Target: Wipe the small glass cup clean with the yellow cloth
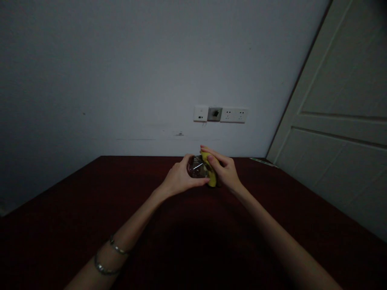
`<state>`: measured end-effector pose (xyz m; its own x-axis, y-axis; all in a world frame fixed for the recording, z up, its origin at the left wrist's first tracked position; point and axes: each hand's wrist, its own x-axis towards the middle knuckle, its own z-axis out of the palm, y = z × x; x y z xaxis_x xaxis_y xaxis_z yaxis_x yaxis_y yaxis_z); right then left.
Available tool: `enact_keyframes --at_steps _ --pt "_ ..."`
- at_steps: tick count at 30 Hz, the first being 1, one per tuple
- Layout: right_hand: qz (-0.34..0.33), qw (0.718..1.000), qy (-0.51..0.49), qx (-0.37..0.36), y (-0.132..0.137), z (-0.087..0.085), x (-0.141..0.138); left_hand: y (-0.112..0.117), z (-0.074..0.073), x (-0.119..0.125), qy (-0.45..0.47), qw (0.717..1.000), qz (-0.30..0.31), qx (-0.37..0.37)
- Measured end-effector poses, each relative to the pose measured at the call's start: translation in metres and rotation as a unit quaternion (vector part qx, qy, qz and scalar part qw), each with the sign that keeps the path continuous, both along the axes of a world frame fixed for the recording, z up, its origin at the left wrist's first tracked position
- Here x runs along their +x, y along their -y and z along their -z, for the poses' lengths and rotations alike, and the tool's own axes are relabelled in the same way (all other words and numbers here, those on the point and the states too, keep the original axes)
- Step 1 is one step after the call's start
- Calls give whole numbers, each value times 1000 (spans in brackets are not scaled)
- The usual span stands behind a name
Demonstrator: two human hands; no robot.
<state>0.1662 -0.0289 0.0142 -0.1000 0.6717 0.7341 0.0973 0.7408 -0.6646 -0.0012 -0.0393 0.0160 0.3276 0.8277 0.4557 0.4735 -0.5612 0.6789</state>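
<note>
My left hand is wrapped around a clear, rounded glass that lies on its side in the grip, just above the far part of the dark red table. In my right hand is a soft yellow cloth or sponge, its exact kind hard to make out in the dim light. The yellow piece is pressed against the right end of the glass, covering that end. My right thumb lies over it, and the other fingers are mostly behind it.
The dark red tabletop meets a pale wall at the back. Sockets and a switch are set in that wall. A panelled white door stands at the right. A thin flat strip lies by the far right edge.
</note>
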Motion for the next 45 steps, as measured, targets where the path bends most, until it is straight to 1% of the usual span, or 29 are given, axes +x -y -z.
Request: enact_keyframes --at_steps 3,5,7,9,11,13,16,18,19,22,24,25,28,30,32,35,38,42,43,45 --pt "10 999 -17 -33 -3 1 -1 -2 3 0 -7 1000 -20 0" --pt "-2 1000 -7 -19 -1 1 -1 -4 4 1 2 999 -33 -5" --pt "-27 999 13 16 3 0 0 -6 6 2 16 999 -37 -15" --pt "-48 997 24 47 5 1 1 -6 6 2 32 999 -23 -24" --pt "-50 997 18 53 4 2 1 -5 4 2 46 998 7 -32" --pt "-32 999 -6 22 1 3 1 -3 3 3 53 997 38 -34" --pt "-14 997 -52 -62 -6 6 1 1 0 4 47 997 56 -32" --pt "-37 992 -68 -100 -8 7 2 3 -1 5 47 997 56 -36" --pt "-57 991 -65 -106 -7 6 4 3 -1 6 55 996 58 -44" --pt "-120 990 -8 -77 -1 1 12 2 -2 7 101 989 73 -80" --pt "-147 986 66 -53 6 -5 17 0 -3 6 124 984 76 -107" --pt "-149 982 106 -42 9 -8 19 -1 -3 6 127 982 74 -122" --pt "-113 972 208 -1 16 -13 20 -4 -2 5 122 977 62 -166" --pt "-80 967 240 34 17 -12 17 -5 -1 5 123 974 66 -181" --pt "-55 967 243 59 15 -9 12 -6 -1 6 126 971 78 -187" --pt "-34 973 218 67 10 -3 8 -7 1 5 121 970 91 -188" --pt "-36 981 185 48 6 1 9 -10 4 -2 103 972 114 -177" --pt "-59 991 111 -45 1 3 13 -15 8 -12 64 966 188 -165" --pt "-60 992 90 -70 0 3 13 -16 9 -13 61 967 192 -154" --pt "-62 990 55 -116 -3 4 13 -17 10 -11 64 975 179 -118"
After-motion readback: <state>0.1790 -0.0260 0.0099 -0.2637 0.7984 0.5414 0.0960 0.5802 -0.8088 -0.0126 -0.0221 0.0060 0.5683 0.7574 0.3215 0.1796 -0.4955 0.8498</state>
